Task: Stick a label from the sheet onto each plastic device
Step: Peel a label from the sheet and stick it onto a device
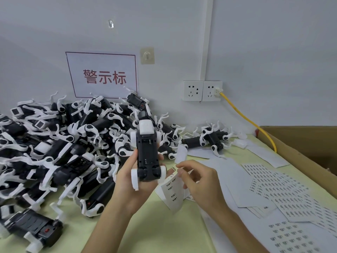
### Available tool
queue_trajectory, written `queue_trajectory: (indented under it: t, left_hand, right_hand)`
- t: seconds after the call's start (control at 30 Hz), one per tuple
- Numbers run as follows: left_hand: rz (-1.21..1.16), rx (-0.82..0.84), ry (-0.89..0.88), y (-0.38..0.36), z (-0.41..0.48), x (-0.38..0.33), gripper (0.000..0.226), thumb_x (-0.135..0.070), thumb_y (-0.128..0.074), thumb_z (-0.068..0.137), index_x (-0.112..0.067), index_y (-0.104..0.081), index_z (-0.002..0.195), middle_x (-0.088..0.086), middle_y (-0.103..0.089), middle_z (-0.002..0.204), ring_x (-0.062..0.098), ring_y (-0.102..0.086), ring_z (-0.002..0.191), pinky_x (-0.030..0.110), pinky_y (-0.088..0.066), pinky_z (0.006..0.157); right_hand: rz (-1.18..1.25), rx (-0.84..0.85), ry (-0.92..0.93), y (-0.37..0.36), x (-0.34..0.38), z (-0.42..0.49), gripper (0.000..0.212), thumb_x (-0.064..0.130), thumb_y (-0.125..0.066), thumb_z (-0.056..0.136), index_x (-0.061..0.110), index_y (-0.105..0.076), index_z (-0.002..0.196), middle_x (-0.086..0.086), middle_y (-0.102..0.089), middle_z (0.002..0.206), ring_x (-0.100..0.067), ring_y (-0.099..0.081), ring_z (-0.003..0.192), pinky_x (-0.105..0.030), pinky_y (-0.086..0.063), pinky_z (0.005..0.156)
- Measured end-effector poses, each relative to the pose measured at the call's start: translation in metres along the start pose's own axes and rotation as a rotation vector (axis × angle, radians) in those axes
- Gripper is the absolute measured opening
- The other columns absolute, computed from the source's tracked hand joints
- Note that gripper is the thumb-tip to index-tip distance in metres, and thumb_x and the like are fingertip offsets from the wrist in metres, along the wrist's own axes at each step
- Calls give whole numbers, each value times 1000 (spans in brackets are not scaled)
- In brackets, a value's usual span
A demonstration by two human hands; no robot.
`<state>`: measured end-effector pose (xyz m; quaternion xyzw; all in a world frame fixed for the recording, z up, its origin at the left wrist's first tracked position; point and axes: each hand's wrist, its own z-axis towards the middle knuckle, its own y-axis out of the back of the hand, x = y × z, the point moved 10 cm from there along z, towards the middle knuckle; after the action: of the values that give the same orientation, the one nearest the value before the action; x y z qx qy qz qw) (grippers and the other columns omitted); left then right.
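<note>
— Cardboard box [300,143] on the right, along the table edge. What's in it?

— I can't see from here; only its brown wall and flap show. Everything else lies loose on the pale yellow-green table [155,230]. A big pile of devices [73,143], black bodies with white legs, fills the left side up to the wall. Printed label sheets [282,194] are fanned out on the right.

— And the person's hands?

— The left hand [131,181] is raised over the middle of the table, palm towards the person. Its thumb and fingers are wrapped round one plastic device [147,154]. The device stands on end with its black underside facing the person and its white head uppermost.

— The right one?

— The right hand [198,179] is just beside it, wrist low and fingers curled. Thumb and forefinger pinch the top edge of a narrow label strip [173,192], which hangs down between the two hands, close to the foot of the device. Whether a label has come free of the strip, I can't tell.

— Anything behind?

— A sign [102,75] with red characters is on the wall. A yellow cable [246,117] is plugged into a wall socket [212,91].
</note>
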<state>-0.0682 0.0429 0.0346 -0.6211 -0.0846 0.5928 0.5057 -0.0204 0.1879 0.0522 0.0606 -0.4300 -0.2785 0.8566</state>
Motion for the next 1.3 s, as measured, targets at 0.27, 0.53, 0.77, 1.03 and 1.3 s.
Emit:
queue_trajectory:
  t: [0.27, 0.53, 0.77, 1.03, 1.3]
  left_hand:
    - [289, -19, 32, 0, -3, 7, 48, -54, -76, 78, -16, -79, 108, 8, -74, 100, 21, -71, 88, 31, -58, 80]
    - [329, -50, 28, 3, -3, 7, 44, -52, -71, 76, -16, -81, 100, 8, -75, 97, 22, -72, 87, 28, -58, 77]
    - [331, -116, -24, 10, -1, 2, 45, -53, -66, 81, -17, -80, 104, 8, -75, 103, 20, -72, 95, 34, -56, 90]
    - [122, -249, -146, 33, 5, -9, 13, -29, -65, 89, -21, -71, 80, -1, -67, 82, 14, -65, 76, 26, -52, 68]
    - [-76, -358, -114, 41, 5, 4, 7, -11, -72, 78, -11, -71, 71, 3, -67, 78, 14, -72, 71, 25, -60, 69]
  right_hand:
    - [-71, 8, -40, -3, -10, -1, 25, 19, -78, 86, 43, -69, 86, 22, -68, 80, -12, -58, 58, -14, -43, 56]
    - [-94, -8, -3, -1, -4, -1, 19, 18, -77, 82, 34, -68, 78, 19, -67, 79, -10, -56, 59, -11, -39, 55]
    - [-125, -92, 87, 7, 9, -2, 21, 7, -74, 81, 25, -65, 76, 23, -62, 74, -8, -51, 53, -9, -36, 54]
    - [451, -41, -278, 7, -15, 2, 13, 13, -71, 86, 23, -79, 88, -5, -58, 58, -11, -43, 46, -21, -38, 49]
    - [1138, 233, -628, -34, -15, -13, 44, 28, -59, 82, 20, -71, 123, -2, -36, 48, -12, -26, 45, -23, -27, 43]
